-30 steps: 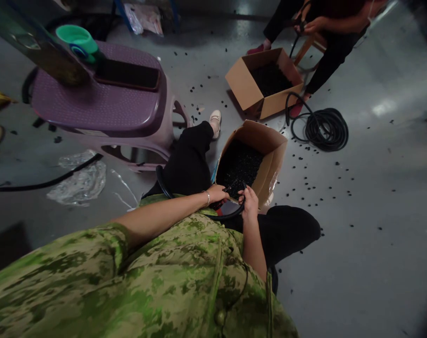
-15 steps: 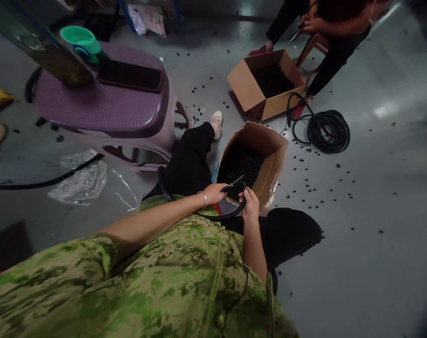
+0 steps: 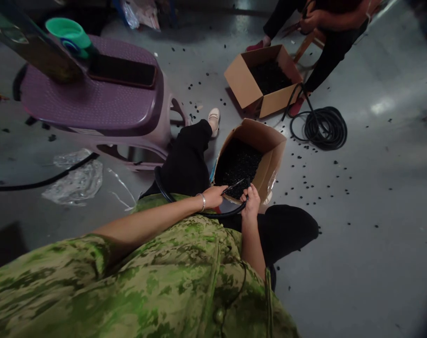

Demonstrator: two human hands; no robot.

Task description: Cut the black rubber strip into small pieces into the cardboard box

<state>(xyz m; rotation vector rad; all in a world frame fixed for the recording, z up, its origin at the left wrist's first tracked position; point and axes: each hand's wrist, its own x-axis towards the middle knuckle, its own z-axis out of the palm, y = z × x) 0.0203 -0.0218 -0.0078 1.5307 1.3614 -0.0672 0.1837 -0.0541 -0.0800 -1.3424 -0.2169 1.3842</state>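
Note:
My left hand [image 3: 213, 196], with a bracelet at the wrist, is closed round the handles of a pair of scissors [image 3: 234, 186]. The blades point right, toward the end of a black hose [image 3: 227, 214]. Fingers of my right hand [image 3: 250, 202] grip that hose close to its end; it loops back across my lap. Both hands are over the near edge of an open cardboard box [image 3: 274, 157] between my legs. Small black cut pieces [image 3: 237, 162] fill its bottom. I cannot tell whether the blades touch the hose.
A purple stool [image 3: 94, 105] at left holds a phone [image 3: 122, 71], a green cup [image 3: 71, 35] and a tall bottle [image 3: 41, 51]. Ahead, another person [image 3: 326, 23] sits behind a second box [image 3: 243, 84]. A coiled hose [image 3: 326, 129], scattered black bits and a plastic bag [image 3: 74, 183] lie on the floor.
The whole view has shifted slightly. The scissors' blades have moved a little relative to the hose end, and both hands keep their grips. The other person's hands have shifted a little.

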